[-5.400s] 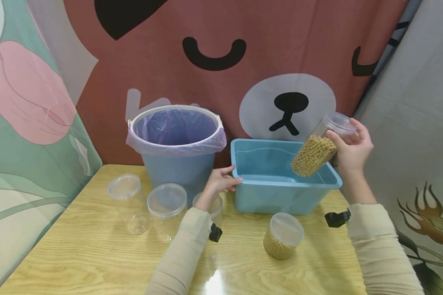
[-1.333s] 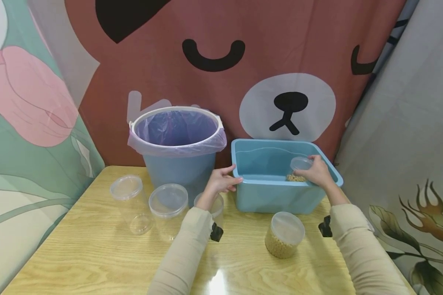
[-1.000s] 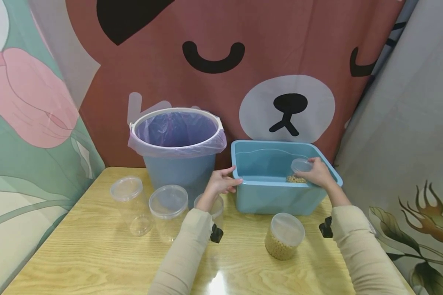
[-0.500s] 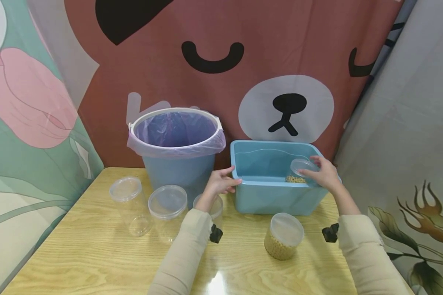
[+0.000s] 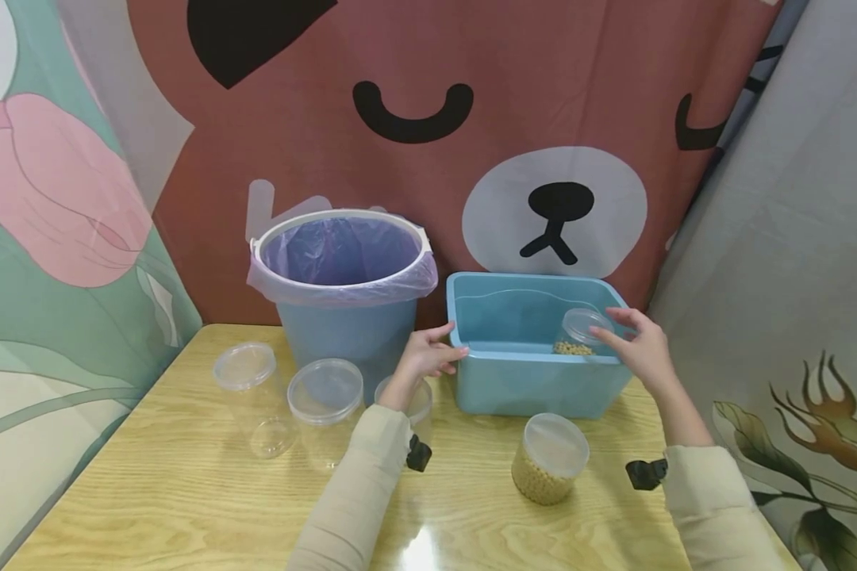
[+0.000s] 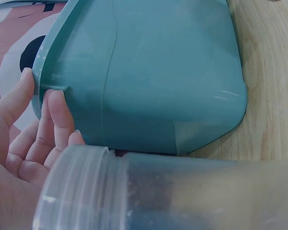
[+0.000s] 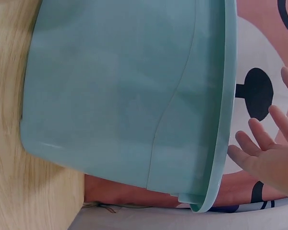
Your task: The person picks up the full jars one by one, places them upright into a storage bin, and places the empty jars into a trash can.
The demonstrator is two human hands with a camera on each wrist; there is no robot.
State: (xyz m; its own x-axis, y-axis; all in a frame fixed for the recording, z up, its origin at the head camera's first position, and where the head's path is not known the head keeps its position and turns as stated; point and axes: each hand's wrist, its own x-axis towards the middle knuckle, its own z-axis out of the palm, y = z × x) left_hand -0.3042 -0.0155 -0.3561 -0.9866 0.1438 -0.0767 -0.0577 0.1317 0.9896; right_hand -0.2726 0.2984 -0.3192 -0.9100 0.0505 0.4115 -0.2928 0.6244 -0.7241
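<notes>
Your left hand (image 5: 421, 353) grips the blue tub (image 5: 532, 386) at its left front corner, the thumb and fingertips pinching the rim from either side. Your right hand (image 5: 644, 349) has its thumb and fingers spread apart and has hold of nothing; it is positioned over the tub's right end, beside the lidded clear jar (image 5: 582, 329). In the head view the thumb tip overlaps that jar's lid; whether it touches cannot be told. The jar is located inside the tub, toward the right front, with yellow beans (image 5: 573, 348) visible in it; the front wall hides its base. A short bean-filled jar (image 5: 548, 460) stands on the wooden table (image 5: 150, 492) in front of the tub. To the left of the tub, note the lined bucket (image 5: 343, 329) and, before it, a tall jar (image 5: 253, 404), a wide jar (image 5: 325, 408) and a third jar (image 5: 421, 400), partly hidden by your left forearm.
</notes>
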